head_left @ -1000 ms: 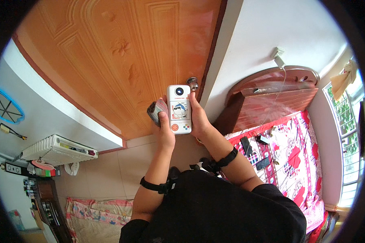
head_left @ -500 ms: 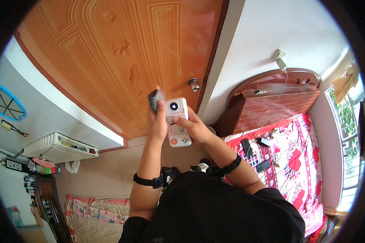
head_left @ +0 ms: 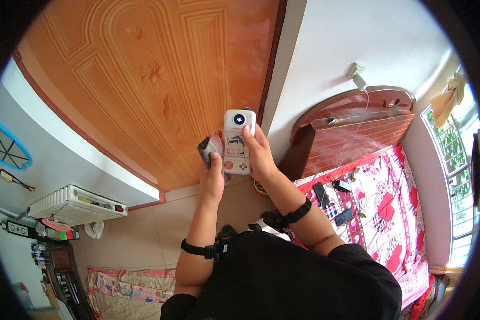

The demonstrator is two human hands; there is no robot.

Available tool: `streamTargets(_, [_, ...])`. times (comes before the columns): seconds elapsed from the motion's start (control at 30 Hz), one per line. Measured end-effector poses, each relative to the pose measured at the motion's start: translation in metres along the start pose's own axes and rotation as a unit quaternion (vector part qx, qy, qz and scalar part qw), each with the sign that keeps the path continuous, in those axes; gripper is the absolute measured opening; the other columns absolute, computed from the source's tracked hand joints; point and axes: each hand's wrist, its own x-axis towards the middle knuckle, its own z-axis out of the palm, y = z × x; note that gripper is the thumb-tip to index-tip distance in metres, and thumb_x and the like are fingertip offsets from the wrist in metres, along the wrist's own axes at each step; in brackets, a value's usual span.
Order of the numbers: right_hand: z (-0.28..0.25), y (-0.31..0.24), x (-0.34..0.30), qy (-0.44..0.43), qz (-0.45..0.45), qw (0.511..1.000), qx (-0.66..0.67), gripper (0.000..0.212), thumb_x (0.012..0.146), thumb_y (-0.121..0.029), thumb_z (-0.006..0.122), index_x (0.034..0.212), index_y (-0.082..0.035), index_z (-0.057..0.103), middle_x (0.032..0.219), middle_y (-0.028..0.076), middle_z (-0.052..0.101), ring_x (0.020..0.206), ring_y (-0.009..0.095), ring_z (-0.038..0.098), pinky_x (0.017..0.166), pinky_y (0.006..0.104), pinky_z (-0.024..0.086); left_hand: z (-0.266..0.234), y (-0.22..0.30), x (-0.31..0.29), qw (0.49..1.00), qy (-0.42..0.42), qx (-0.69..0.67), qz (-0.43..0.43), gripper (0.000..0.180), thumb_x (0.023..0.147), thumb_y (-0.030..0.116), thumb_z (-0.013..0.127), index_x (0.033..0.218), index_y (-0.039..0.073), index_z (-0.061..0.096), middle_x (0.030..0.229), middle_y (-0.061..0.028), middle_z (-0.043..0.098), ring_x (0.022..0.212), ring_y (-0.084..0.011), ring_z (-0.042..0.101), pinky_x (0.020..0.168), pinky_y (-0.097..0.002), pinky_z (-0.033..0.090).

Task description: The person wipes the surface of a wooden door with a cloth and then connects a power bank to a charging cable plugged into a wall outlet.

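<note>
My right hand [head_left: 260,153] is wrapped around a slim white handheld device [head_left: 244,143] with rounded corners, its thumb lying on the front. A round black lens sits at the top of the device, with a picture in the middle and small coloured stickers below. Against its left side, my left hand [head_left: 214,178] grips a crumpled grey cloth [head_left: 204,148], thumb on top. The cloth reaches partly behind the device; whether the left fingers touch the device I cannot tell. Both hands are in front of my body, before a wooden door [head_left: 160,90].
A bed [head_left: 384,213] with a red and white floral sheet stands to the right, with phones lying on it and a dark red headboard [head_left: 357,130]. On the left are a white radiator [head_left: 72,207] and a dark cabinet [head_left: 64,261]. A patterned mat [head_left: 130,282] covers part of the tiled floor.
The device has risen slightly and shifted right in my right hand. My left hand has moved down with the cloth, from beside the lens to the device's lower half.
</note>
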Motion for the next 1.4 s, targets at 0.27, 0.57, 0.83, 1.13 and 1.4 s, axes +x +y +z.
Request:
streamTargets(0.27, [-0.008, 0.02, 0.003, -0.007, -0.022, 1.0, 0.007, 0.047, 0.087, -0.004, 0.069, 0.128, -0.008, 0.047, 0.114, 0.008, 0.062, 0.099, 0.02, 0.064, 0.083, 0.037, 0.056, 0.015, 0.02, -0.016, 0.994, 0.091, 0.001, -0.058, 0.068, 0.086, 0.01, 0.076, 0.141, -0.005, 0.039, 0.124, -0.0114, 0.061, 0.099, -0.0169, 0.064, 0.083, -0.0285, 0.054])
streamTargets(0.57, [-0.002, 0.018, -0.008, -0.047, 0.01, 0.998, 0.052, 0.046, 0.081, 0.001, 0.071, 0.123, -0.004, 0.053, 0.118, 0.01, 0.064, 0.104, 0.022, 0.064, 0.092, 0.0391, 0.053, 0.0, 0.024, -0.006, 0.995, 0.102, 0.015, -0.001, 0.065, 0.085, 0.008, 0.077, 0.137, -0.008, 0.042, 0.125, -0.0156, 0.06, 0.113, -0.0193, 0.06, 0.095, -0.0319, 0.05])
streamTargets(0.83, [-0.01, 0.037, -0.024, -0.012, 0.097, 0.988, 0.121, 0.036, 0.088, -0.012, 0.075, 0.118, -0.005, 0.057, 0.11, 0.008, 0.068, 0.101, 0.021, 0.067, 0.091, 0.0397, 0.056, -0.019, 0.056, 0.005, 0.976, 0.037, 0.209, 0.056, 0.054, 0.082, 0.01, 0.079, 0.129, -0.006, 0.055, 0.108, -0.0112, 0.07, 0.096, -0.0142, 0.065, 0.085, -0.0305, 0.053])
streamTargets(1.13, [0.029, 0.021, -0.031, 0.075, 0.013, 0.993, 0.088, 0.023, 0.089, -0.008, 0.073, 0.108, -0.006, 0.061, 0.103, 0.006, 0.07, 0.094, 0.018, 0.068, 0.078, 0.0352, 0.058, 0.0, 0.028, 0.003, 0.985, 0.113, 0.057, 0.117, 0.071, 0.1, 0.031, 0.06, 0.154, 0.002, 0.024, 0.152, -0.0189, 0.04, 0.139, -0.0266, 0.039, 0.113, -0.0404, 0.033])
streamTargets(1.4, [0.042, 0.027, -0.02, 0.098, -0.041, 0.994, 0.02, 0.015, 0.093, -0.009, 0.069, 0.104, -0.001, 0.064, 0.097, 0.007, 0.07, 0.084, 0.015, 0.067, 0.073, 0.0299, 0.056, 0.004, -0.01, -0.012, 0.982, 0.088, 0.138, 0.1, 0.075, 0.096, 0.024, 0.065, 0.153, -0.001, 0.023, 0.152, -0.0164, 0.031, 0.141, -0.0284, 0.035, 0.115, -0.04, 0.03])
